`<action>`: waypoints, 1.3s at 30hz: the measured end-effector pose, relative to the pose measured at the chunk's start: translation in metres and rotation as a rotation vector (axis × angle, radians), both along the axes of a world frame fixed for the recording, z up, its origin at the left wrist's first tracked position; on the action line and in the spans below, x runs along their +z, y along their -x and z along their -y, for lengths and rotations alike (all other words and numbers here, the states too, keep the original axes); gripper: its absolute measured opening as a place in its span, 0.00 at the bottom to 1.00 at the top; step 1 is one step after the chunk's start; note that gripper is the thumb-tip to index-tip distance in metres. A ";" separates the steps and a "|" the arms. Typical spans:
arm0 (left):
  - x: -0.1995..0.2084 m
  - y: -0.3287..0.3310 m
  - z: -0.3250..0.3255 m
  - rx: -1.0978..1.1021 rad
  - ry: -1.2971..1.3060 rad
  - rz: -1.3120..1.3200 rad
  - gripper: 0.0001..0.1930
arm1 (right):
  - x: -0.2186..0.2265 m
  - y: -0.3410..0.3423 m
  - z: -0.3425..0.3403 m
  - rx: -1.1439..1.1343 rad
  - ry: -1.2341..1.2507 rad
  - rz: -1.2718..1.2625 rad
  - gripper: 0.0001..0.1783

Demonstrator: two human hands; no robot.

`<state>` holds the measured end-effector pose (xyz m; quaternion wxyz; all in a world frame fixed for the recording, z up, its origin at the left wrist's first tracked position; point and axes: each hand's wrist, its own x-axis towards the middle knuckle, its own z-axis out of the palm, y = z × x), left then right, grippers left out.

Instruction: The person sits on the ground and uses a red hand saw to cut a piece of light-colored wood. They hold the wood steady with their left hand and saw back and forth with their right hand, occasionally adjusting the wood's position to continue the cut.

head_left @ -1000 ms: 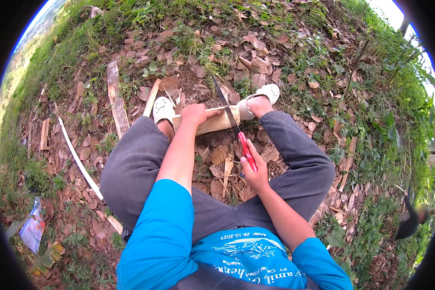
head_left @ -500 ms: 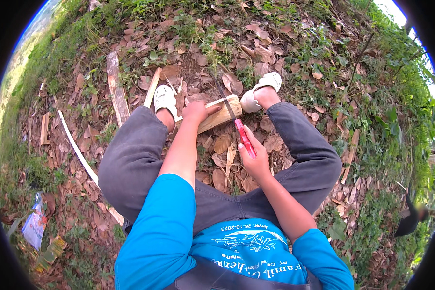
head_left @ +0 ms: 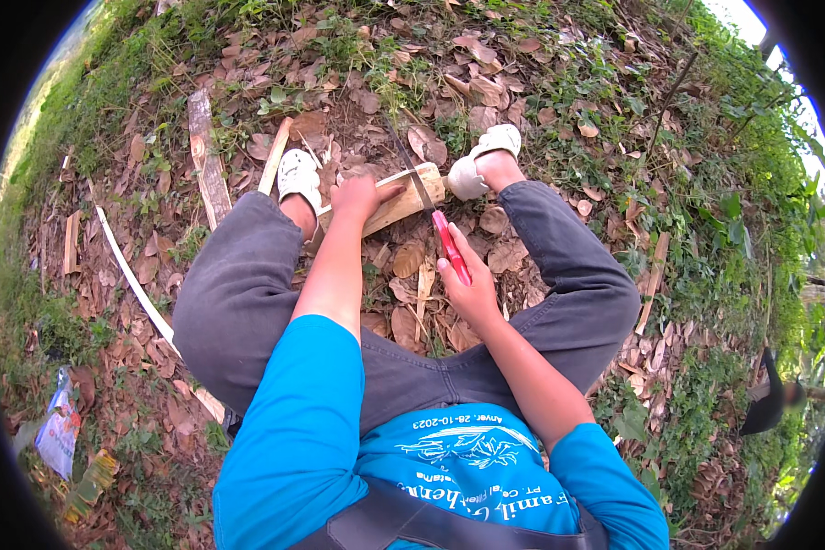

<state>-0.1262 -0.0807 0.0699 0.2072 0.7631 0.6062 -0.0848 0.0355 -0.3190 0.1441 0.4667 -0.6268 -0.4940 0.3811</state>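
Observation:
A pale block of wood (head_left: 392,211) lies on the leaf litter between my feet, slanting up toward the right. My left hand (head_left: 356,194) grips its upper side left of the middle, with the fingers closed over the wood. In my right hand (head_left: 473,289) is the red handle (head_left: 449,246) of a hand saw, fingers wrapped round it. The saw's long dark blade (head_left: 416,179) crosses the block near its right end, and its tip points away from me. Whether the teeth sit in a cut cannot be made out.
My white shoes (head_left: 300,177) flank the block. Left of them lie a narrow wood strip (head_left: 275,156), a bark-edged plank (head_left: 209,163) and a long pale curved strip (head_left: 136,275). Farther out are a plastic bag (head_left: 59,429) and, at right, another wood strip (head_left: 653,282).
The whole view has shifted a little, so everything appears slightly farther up and left. Both hands keep their holds, and the saw stays across the block at nearly the same place.

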 end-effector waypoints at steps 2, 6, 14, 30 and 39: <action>-0.001 0.002 -0.001 -0.014 -0.026 0.015 0.50 | 0.003 0.001 -0.002 -0.003 0.001 -0.020 0.35; -0.004 0.004 -0.005 -0.093 -0.123 0.055 0.50 | 0.010 0.005 0.002 -0.004 0.000 0.006 0.35; -0.011 -0.012 -0.011 -0.094 -0.073 0.005 0.52 | 0.002 0.007 0.009 -0.007 0.024 0.032 0.37; -0.006 -0.022 0.032 -0.211 -0.315 -0.109 0.58 | -0.010 -0.019 -0.018 -0.120 0.050 -0.270 0.32; -0.013 -0.028 0.027 -0.129 -0.207 -0.069 0.54 | -0.013 -0.018 -0.025 -0.097 0.030 -0.191 0.31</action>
